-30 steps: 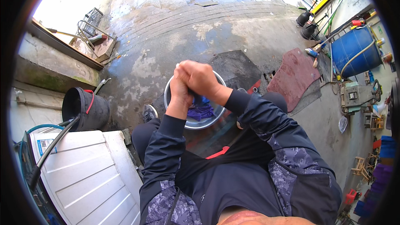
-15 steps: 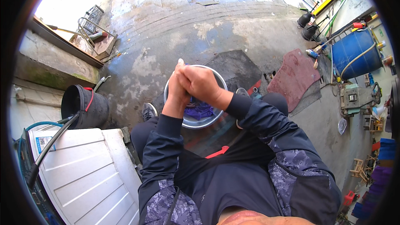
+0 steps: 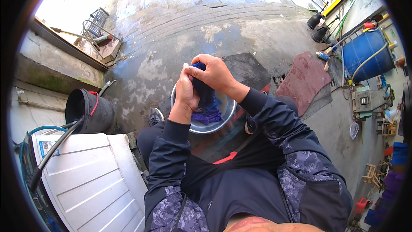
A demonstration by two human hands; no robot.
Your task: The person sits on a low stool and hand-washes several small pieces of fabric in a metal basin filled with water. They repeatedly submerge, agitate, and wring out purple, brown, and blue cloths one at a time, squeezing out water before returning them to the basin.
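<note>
A wet-looking dark blue and purple cloth [image 3: 204, 93] hangs down from between my two hands into a round metal basin [image 3: 226, 120] that stands between my feet. My right hand [image 3: 216, 74] is closed round the upper part of the cloth, its thumb reaching toward the left hand. My left hand [image 3: 186, 92] presses against the cloth from the other side, fingers partly hidden behind it and thumb pointing up. The lower folds of the cloth lie in the basin, where they look purple.
To the left stand a black bucket [image 3: 88, 118] with a red handle and a white ribbed panel [image 3: 86, 176] with hoses. A reddish mat [image 3: 302, 83] lies to the right, with a blue barrel [image 3: 367, 53] and a green-grey machine [image 3: 365, 102] beyond it.
My hands were clasped tightly together over the basin; now the right hand has turned and moved slightly right, and more cloth shows between them.
</note>
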